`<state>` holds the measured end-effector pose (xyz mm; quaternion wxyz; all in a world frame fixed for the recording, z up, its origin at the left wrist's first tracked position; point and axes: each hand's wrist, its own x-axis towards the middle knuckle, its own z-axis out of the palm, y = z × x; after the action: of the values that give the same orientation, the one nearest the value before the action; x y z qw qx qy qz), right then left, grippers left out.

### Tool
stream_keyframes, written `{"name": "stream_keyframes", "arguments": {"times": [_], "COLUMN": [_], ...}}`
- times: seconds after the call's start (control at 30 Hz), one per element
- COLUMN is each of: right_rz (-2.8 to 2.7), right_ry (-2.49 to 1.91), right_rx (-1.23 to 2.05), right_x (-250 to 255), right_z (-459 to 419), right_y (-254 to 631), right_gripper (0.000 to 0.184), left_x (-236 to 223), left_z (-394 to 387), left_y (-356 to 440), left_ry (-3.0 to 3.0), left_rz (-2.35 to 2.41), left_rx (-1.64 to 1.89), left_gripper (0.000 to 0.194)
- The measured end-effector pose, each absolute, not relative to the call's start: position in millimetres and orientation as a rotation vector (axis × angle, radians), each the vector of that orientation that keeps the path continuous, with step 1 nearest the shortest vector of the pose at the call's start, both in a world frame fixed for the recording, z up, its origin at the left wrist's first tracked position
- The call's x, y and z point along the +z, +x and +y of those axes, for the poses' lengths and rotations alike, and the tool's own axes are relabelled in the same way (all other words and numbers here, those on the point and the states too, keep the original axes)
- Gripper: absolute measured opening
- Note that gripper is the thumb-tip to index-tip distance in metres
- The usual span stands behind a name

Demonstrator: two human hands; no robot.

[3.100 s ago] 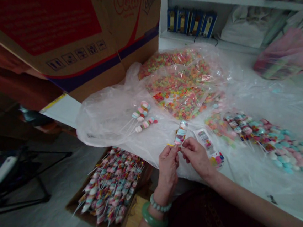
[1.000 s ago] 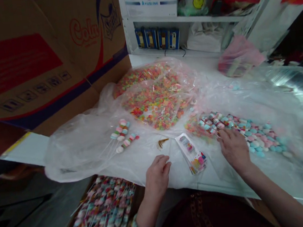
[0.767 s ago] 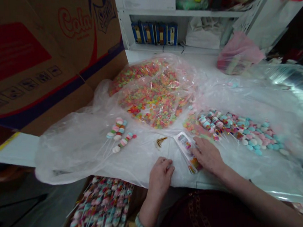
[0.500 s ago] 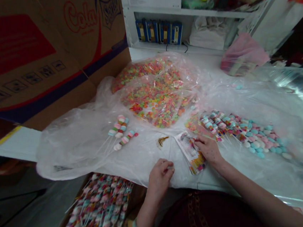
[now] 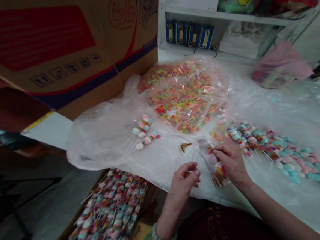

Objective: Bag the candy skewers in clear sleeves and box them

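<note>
Right hand point(image 5: 232, 162) pinches a stack of clear printed packets point(image 5: 213, 163) between thumb and fingers, near the front edge of the table point(image 5: 304, 211). Left hand point(image 5: 184, 181) hovers just beside it, fingers curled narrow; any contents cannot be told. Gold twist ties point(image 5: 185, 147) lie on the plastic sheet point(image 5: 100, 148) above the hands; loose candy skewers point(image 5: 273, 150) lie to the right.
</note>
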<state>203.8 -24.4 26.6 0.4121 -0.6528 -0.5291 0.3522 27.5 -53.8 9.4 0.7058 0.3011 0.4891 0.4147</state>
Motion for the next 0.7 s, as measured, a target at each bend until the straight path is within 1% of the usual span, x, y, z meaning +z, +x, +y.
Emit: {"name": "stream_keyframes", "arguments": {"times": [0.07, 0.13, 0.2, 0.33, 0.37, 0.43, 0.57, 0.7], "right_rz": [-1.428, -1.550, -1.637, -1.743, -1.811, -2.021, -2.481, -2.556], "right_ry": [-1.587, -1.513, -1.438, -1.349, -1.352, -1.364, -1.337, -1.437], "right_rx": [1.120, 1.282, 1.353, 1.463, 1.456, 1.342, 0.919, 0.829], "right_x": [33.0, 32.0, 26.2, 15.9, 15.1, 14.8, 13.2, 9.1], "right_z": [-26.6, -27.5, -25.1, -6.6, 0.3, 15.1, 40.5, 46.0], "right_y": [180.4, 155.7, 132.0, 83.7, 69.4, 37.2, -26.6, -45.8], "right_gripper": [0.021, 0.020, 0.019, 0.025, 0.024, 0.022, 0.031, 0.032], "left_x": [9.7, 8.5, 5.1, -5.0, -7.1, -9.6, -9.2, -11.7], "left_z": [-56.0, -57.6, -58.9, -61.7, -62.5, -64.5, -70.1, -77.0], "left_y": [27.7, 24.5, 15.0, -28.4, -42.7, -70.8, -108.9, -119.5], "left_ry": [0.531, 0.394, 0.280, 0.121, 0.074, -0.018, -0.086, 0.058], "left_rz": [0.959, 0.856, 0.858, 1.059, 1.116, 1.219, 1.332, 1.383], "left_rx": [0.952, 1.008, 1.112, 1.345, 1.398, 1.488, 1.572, 1.562], "left_gripper": [0.045, 0.041, 0.036, 0.031, 0.028, 0.019, 0.011, 0.009]}}
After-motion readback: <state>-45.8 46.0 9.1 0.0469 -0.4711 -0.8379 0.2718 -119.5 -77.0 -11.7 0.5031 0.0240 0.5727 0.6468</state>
